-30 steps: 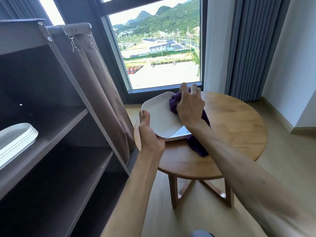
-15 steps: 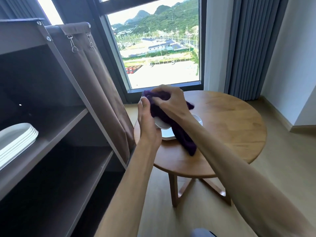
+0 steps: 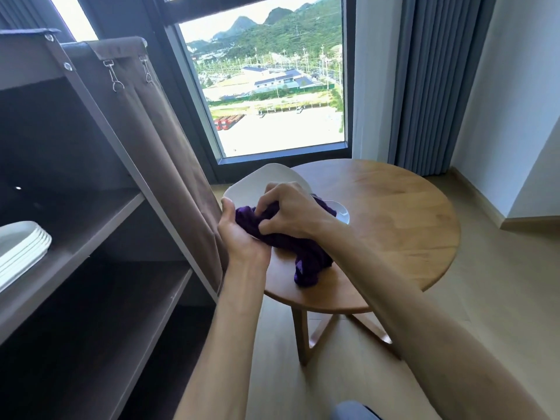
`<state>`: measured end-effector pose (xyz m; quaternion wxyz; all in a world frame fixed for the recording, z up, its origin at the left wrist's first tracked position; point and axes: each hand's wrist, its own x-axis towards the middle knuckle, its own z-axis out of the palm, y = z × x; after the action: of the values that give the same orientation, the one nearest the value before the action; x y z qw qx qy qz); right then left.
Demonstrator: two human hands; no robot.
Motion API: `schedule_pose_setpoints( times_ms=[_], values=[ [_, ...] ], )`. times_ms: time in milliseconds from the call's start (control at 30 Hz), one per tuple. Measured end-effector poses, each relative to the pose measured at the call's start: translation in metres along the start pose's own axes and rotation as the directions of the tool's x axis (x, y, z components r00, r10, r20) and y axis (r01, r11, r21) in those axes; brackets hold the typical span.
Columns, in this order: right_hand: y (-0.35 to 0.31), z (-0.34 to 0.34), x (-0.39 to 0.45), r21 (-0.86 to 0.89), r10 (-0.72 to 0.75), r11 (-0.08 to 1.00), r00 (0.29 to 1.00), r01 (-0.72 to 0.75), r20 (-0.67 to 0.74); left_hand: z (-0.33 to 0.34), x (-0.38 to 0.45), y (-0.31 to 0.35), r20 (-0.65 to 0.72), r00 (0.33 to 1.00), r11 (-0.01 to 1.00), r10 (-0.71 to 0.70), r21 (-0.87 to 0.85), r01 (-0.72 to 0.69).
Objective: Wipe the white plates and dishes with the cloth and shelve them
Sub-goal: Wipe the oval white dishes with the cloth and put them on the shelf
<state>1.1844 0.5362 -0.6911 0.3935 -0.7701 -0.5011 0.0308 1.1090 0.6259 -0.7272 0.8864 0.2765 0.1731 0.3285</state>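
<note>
Head view, cloth (image 3: 291, 247) under right hand (image 3: 291, 212) — on plate (image 3: 263, 183)

A home room: round wooden table (image 3: 394, 213), grey curtains (image 3: 430, 80), open shelving (image 3: 91, 225).

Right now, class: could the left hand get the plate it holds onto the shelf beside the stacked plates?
Probably yes. The left hand grips the plate beside the shelf, whose front is open, with bare board next to the stack. The cloth must lift off first.
</note>
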Motion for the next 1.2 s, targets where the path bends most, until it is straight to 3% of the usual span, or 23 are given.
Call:
schedule_pose_setpoints(
  times_ms=[200,367,567,767,900,1067,1200],
  values=[
    [0.025,-0.009,0.0,-0.109,0.288,0.954,0.955,-0.279,0.074,-0.007,-0.003,-0.011,-0.037,0.999,0.997,-0.016,0.069,0.018],
    [0.042,-0.001,0.009,-0.09,0.448,0.884,0.886,-0.459,-0.12,-0.003,-0.002,-0.015,-0.05,0.998,0.997,-0.032,0.075,0.036],
    [0.067,0.005,0.023,-0.109,0.473,0.84,0.815,-0.532,-0.335,-0.008,-0.007,-0.012,-0.026,1.0,0.988,-0.005,0.151,0.009],
    [0.062,0.008,0.042,-0.014,0.368,0.899,0.774,-0.438,-0.516,-0.001,-0.012,-0.013,0.008,0.997,0.959,0.082,0.272,-0.081],
    [0.051,-0.003,0.055,0.156,0.35,0.935,0.754,-0.318,-0.556,0.009,-0.009,-0.012,0.086,0.985,0.919,0.151,0.356,-0.172],
    [0.04,-0.009,0.053,0.306,0.275,0.945,0.778,-0.113,-0.564,0.021,0.004,-0.021,0.104,0.981,0.908,0.163,0.373,-0.19],
    [0.017,-0.003,0.049,0.279,0.065,0.955,0.842,0.103,-0.536,0.035,0.016,-0.027,0.092,0.955,0.895,0.282,0.334,-0.296]
  ],
)
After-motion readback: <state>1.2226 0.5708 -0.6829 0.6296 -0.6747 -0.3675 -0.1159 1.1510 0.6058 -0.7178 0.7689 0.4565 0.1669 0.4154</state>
